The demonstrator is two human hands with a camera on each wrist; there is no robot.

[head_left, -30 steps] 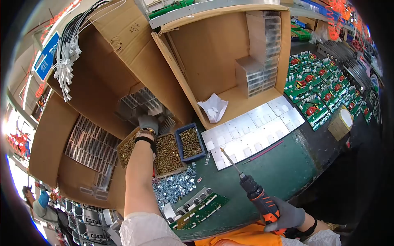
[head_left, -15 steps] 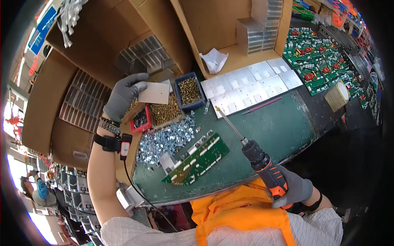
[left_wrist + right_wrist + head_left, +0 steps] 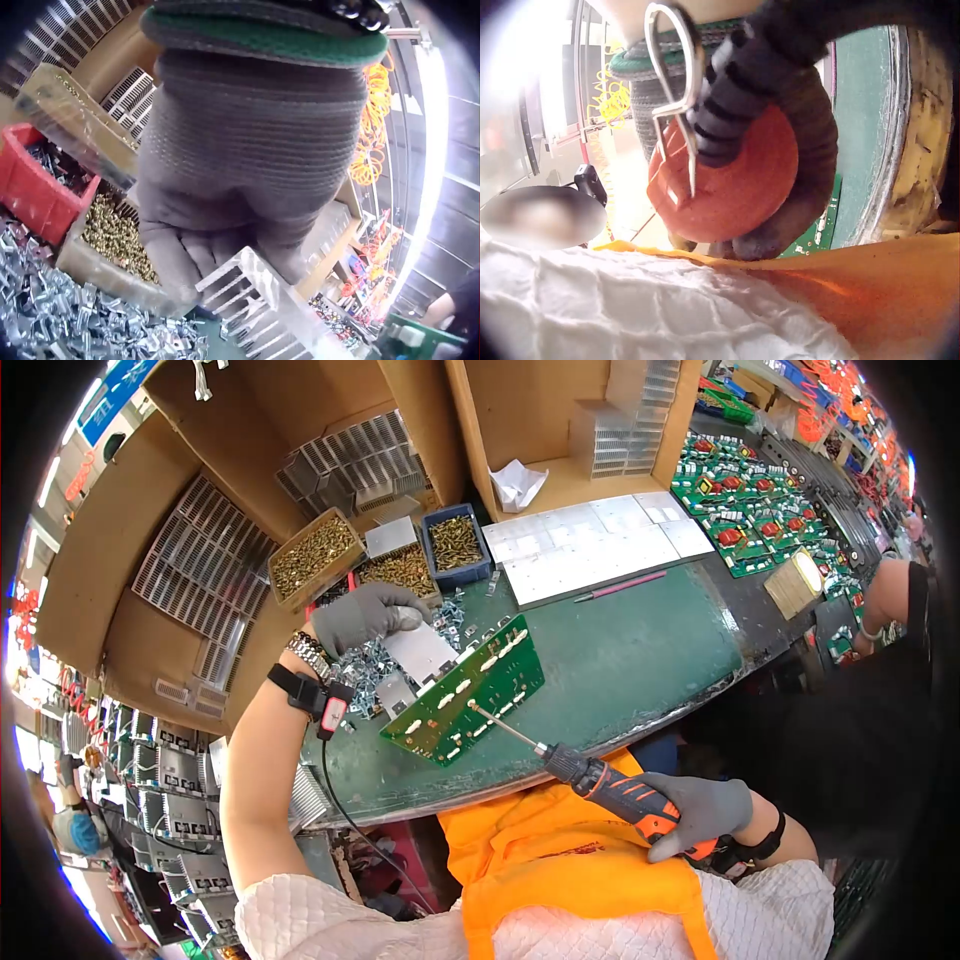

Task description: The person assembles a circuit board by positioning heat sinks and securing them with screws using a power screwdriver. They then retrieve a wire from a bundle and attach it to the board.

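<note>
My gloved left hand pinches a finned aluminium heat sink at the back edge of a green circuit board. In the left wrist view, the heat sink's fins show below the curled fingers. A second silvery piece stands beside it along the board, which is tilted with its white-patched face toward me. My gloved right hand grips a black and orange electric screwdriver. Its long bit points left, with the tip right at the board's face. In the right wrist view, the tool's orange end and a metal hook show.
Loose metal clips lie behind the board. Beyond are screw bins, one blue, and cardboard boxes of heat sinks. Flat metal plates and a pink pen lie at the back. Another person's arm reaches in at right.
My left hand went into the box, came out with a heat sink and brought it down to the circuit board. The board is tilted up more. The screwdriver moved left, its tip now at the board.
</note>
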